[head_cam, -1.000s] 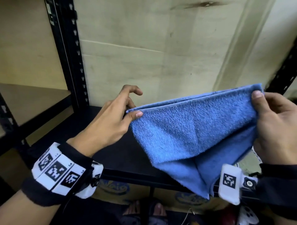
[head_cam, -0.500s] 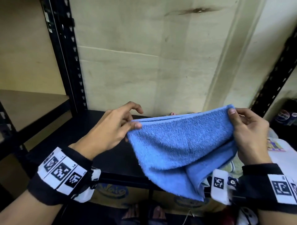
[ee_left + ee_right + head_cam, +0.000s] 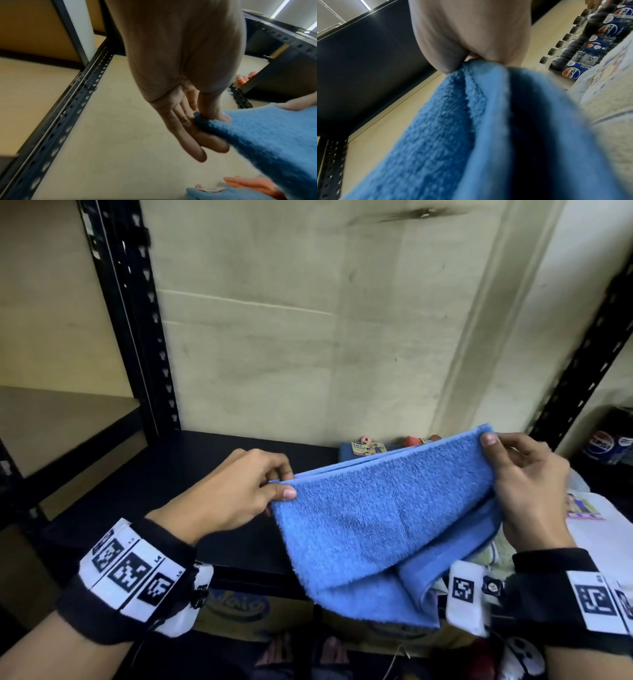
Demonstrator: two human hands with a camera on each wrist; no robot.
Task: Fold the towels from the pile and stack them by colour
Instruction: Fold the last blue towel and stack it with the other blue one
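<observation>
A folded blue towel (image 3: 383, 518) hangs in the air between both hands, above the front of the black shelf (image 3: 212, 460). My left hand (image 3: 274, 487) pinches its upper left corner between thumb and fingers (image 3: 211, 143). My right hand (image 3: 493, 446) pinches the upper right corner; in the right wrist view the blue towel (image 3: 447, 135) hangs doubled from that grip. Behind it on the shelf lie a folded blue towel with a paper label (image 3: 363, 448) and an orange towel (image 3: 411, 441), which also shows in the left wrist view (image 3: 247, 185). A pale towel pile (image 3: 609, 542) lies at the right.
Black slotted shelf posts (image 3: 137, 337) stand at left and right (image 3: 582, 354), with a beige wall behind. Pepsi bottles (image 3: 606, 440) stand at the far right. Cardboard boxes (image 3: 239, 611) sit under the shelf, near my feet.
Both hands have lowered the blue towel towards the shelf and brought its top edge closer to level. The folded blue and orange towels at the back have come into sight.
</observation>
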